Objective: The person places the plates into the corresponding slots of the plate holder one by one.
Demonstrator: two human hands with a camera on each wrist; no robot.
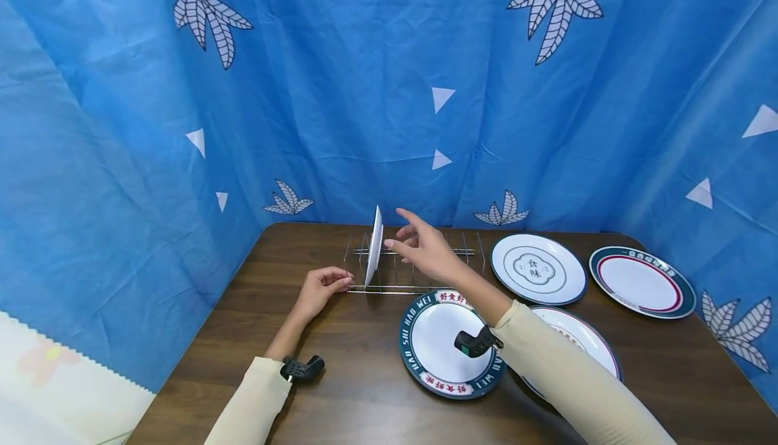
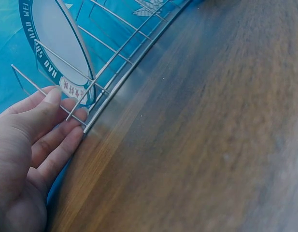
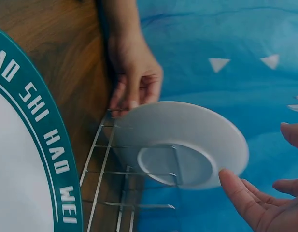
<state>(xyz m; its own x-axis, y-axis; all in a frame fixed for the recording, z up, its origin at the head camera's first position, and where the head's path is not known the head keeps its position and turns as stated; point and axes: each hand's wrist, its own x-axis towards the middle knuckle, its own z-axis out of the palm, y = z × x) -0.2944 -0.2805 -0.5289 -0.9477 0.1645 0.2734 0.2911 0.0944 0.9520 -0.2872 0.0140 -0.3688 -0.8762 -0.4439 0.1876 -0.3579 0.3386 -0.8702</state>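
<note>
A wire plate rack (image 1: 389, 290) stands near the back of the table, with one plate (image 1: 374, 249) upright in its left part. In the left wrist view, that plate (image 2: 62, 36) shows a dark green rim with white lettering; its white underside (image 3: 197, 128) faces the right wrist view. My left hand (image 1: 318, 292) pinches the left end of the rack, thumb and fingers at the wire. To the right of the standing plate is my right hand (image 1: 423, 249), its fingers spread and holding nothing. The thumb tip (image 3: 227, 178) lies close to the plate's edge; contact cannot be told.
Before the rack lies a green-rimmed plate (image 1: 446, 337). A white plate (image 1: 537, 293), a plate with green rim and red ring (image 1: 638, 283), and one partly hidden under my right sleeve (image 1: 592, 340) lie to the right. A blue curtain (image 1: 377, 94) hangs behind the table.
</note>
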